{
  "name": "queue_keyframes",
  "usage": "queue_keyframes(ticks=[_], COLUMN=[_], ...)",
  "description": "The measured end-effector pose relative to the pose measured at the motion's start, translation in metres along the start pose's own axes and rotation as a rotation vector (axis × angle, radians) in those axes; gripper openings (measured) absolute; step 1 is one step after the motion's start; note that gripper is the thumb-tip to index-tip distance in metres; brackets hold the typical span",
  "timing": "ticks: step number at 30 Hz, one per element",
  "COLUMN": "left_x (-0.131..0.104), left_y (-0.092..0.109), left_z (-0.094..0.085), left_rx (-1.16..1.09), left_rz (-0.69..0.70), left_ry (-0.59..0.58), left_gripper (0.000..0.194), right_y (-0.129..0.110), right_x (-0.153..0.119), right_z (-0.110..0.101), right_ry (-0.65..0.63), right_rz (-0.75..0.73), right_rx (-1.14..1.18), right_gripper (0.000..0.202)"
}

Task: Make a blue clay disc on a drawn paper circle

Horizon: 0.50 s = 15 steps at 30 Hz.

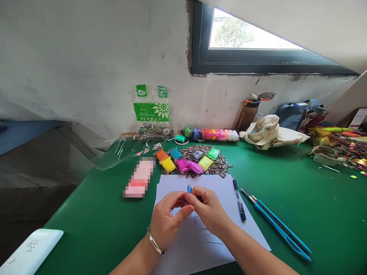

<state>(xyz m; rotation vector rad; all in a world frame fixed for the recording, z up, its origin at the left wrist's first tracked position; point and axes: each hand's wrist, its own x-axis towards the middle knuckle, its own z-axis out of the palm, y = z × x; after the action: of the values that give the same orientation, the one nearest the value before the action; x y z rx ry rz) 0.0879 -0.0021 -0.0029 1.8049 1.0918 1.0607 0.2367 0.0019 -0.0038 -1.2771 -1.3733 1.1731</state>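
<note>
Over white paper sheets (186,244), my left hand (169,217) and my right hand (209,210) meet fingertip to fingertip. Both are closed around a small blue piece (189,188); only its top pokes out above the fingers, so I cannot tell what it is. Some pen lines show on the paper below. Just beyond the sheets, colourful clay packets, among them a yellow packet (168,164) and a magenta packet (182,165), rest on a pile of striped sunflower seeds (222,166). To the right of my hands lies a black pen (239,200).
Blue tweezers (282,227) and a slim silver blade lie right of the paper. A blurred pink item (140,178) is on the left, a white device (31,250) nearer. Along the wall stand a seed bag (151,112), a brown bottle (248,114) and a cloth bag (266,131).
</note>
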Motion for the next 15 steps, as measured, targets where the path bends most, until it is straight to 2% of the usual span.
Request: queue_keyframes(ticks=[2, 4, 8, 11, 15], left_x=[0.0000, -0.0005, -0.0023, -0.0022, -0.0012], left_y=[0.0022, 0.0015, -0.0047, -0.0074, -0.0057], left_z=[0.0013, 0.0016, 0.0011, 0.0006, 0.0010], left_rx=[-0.045, -0.031, 0.114, 0.195, 0.197], left_rz=[-0.052, -0.047, 0.042, 0.064, 0.062], left_ry=[0.031, 0.055, 0.144, 0.186, 0.187], left_gripper=[0.025, 0.025, 0.023, 0.022, 0.021], right_y=[-0.0005, -0.0007, 0.0020, 0.0065, 0.0080], right_x=[-0.0002, 0.0004, 0.0005, -0.0002, 0.0010], right_z=[0.0036, 0.0036, 0.0008, 0.0020, 0.0040], right_ry=[-0.043, -0.084, -0.140, -0.117, -0.093], right_rz=[0.047, 0.059, -0.044, -0.080, -0.044], right_rx=[0.085, 0.128, 0.042, 0.006, 0.039], right_gripper=[0.034, 0.034, 0.034, 0.025, 0.023])
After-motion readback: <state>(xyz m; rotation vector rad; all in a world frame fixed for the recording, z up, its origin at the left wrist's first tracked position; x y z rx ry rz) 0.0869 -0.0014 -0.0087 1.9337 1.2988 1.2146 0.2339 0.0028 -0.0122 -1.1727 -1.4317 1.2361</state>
